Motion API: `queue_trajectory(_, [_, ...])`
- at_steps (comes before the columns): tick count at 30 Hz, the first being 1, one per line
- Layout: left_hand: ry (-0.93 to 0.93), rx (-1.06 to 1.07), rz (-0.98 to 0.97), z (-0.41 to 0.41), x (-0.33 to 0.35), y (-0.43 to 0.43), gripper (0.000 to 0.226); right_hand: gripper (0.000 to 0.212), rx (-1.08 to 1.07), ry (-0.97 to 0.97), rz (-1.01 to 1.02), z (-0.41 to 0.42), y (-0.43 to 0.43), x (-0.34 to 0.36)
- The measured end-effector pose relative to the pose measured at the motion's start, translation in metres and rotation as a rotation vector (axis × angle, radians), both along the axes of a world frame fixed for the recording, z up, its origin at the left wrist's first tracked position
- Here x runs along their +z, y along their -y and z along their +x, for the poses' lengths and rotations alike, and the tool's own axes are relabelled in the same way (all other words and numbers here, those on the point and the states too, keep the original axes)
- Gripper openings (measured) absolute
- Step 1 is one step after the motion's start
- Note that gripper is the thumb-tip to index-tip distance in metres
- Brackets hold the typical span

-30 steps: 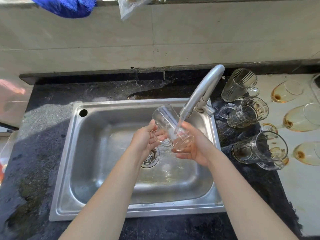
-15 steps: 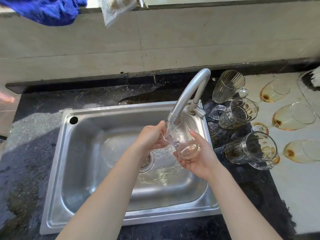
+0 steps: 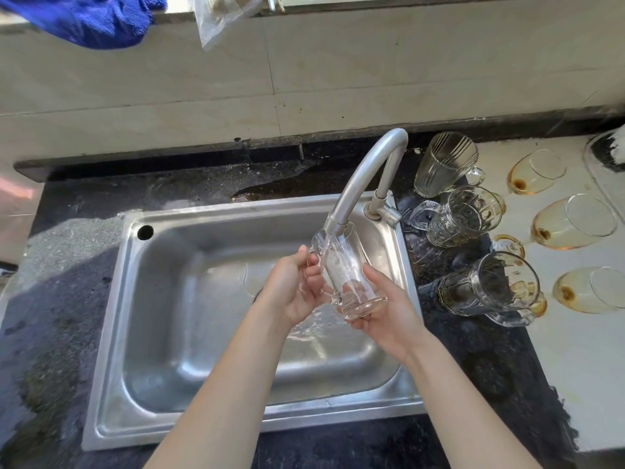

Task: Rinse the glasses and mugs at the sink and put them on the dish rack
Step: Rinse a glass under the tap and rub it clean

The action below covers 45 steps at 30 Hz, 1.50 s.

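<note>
Directly beneath the spout of the tap (image 3: pixel 367 170), a clear glass (image 3: pixel 350 275) was held over the sink (image 3: pixel 162 333). It was tilted with its mouth raised to the spout and its thick base lower, nearer the person. Water was seen running into it and spilling down into the basin. The glass was gripped at its side by the left hand (image 3: pixel 292 292), fingers curled against it, and its base was cupped in the curled fingers of the right hand (image 3: pixel 389 321). On the dark worktop (image 3: pixel 67 272) just right of the sink, three glass mugs (image 3: pixel 487 287) were grouped close together. Beyond them, on a paler stretch, three amber-tinted stemmed glasses (image 3: pixel 575 221) were set out (each with brown residue at the bottom of its bowl). A blue cloth (image 3: pixel 88 18) was draped over the ledge above.
</note>
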<state>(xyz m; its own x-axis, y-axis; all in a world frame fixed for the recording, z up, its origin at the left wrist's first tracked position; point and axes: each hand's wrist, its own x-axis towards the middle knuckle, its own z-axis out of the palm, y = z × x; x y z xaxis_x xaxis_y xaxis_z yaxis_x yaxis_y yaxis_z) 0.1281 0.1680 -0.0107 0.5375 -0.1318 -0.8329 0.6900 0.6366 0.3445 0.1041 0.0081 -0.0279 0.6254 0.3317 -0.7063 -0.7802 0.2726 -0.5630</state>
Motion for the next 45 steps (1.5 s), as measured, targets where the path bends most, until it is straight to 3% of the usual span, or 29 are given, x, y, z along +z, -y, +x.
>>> queue_trajectory(3, [-0.070,-0.037,0.104,0.007,0.002,0.001,0.044,0.040,0.083,0.116,-0.095,-0.001,0.005,0.005])
queue_trajectory(6, [-0.056,-0.178,0.545,0.013,-0.004,0.010,0.045,0.046,0.153,0.211,-0.248,-0.002,0.005,0.008])
queue_trajectory(9, [0.125,-0.205,1.101,0.010,-0.011,0.022,0.045,0.059,0.122,0.228,-0.371,0.005,-0.003,0.012])
queue_trajectory(12, [0.277,-0.160,1.263,-0.003,-0.007,0.032,0.034,0.072,0.118,0.214,-0.487,0.016,-0.011,0.014])
queue_trajectory(17, [0.107,-0.183,1.048,0.003,-0.004,0.020,0.050,0.060,0.243,0.243,-0.579,0.027,-0.021,0.028])
queue_trajectory(22, [-0.052,0.020,0.737,0.013,-0.008,0.002,0.055,0.061,0.343,0.386,-0.788,0.029,-0.038,0.043])
queue_trajectory(28, [-0.243,0.196,0.291,0.004,-0.022,-0.004,0.045,0.050,0.392,0.851,-1.210,0.035,-0.058,0.036])
queue_trajectory(34, [-0.355,0.411,0.047,0.003,-0.030,-0.003,0.040,0.055,0.474,1.148,-1.347,0.029,-0.077,0.023])
queue_trajectory(37, [-0.325,0.438,0.049,0.006,-0.032,-0.012,0.040,0.047,0.377,0.930,-1.247,0.033,-0.076,0.024])
queue_trajectory(39, [-0.288,0.472,0.053,0.008,-0.029,-0.018,0.042,0.038,0.255,0.535,-1.062,0.047,-0.072,0.017])
queue_trajectory(42, [-0.181,0.382,0.222,0.011,-0.026,-0.028,0.035,0.029,0.143,-0.028,-0.547,0.055,-0.061,0.018])
queue_trajectory(45, [-0.078,0.214,0.325,0.013,-0.023,-0.034,0.029,0.039,0.271,-0.175,-0.283,0.049,-0.052,0.021])
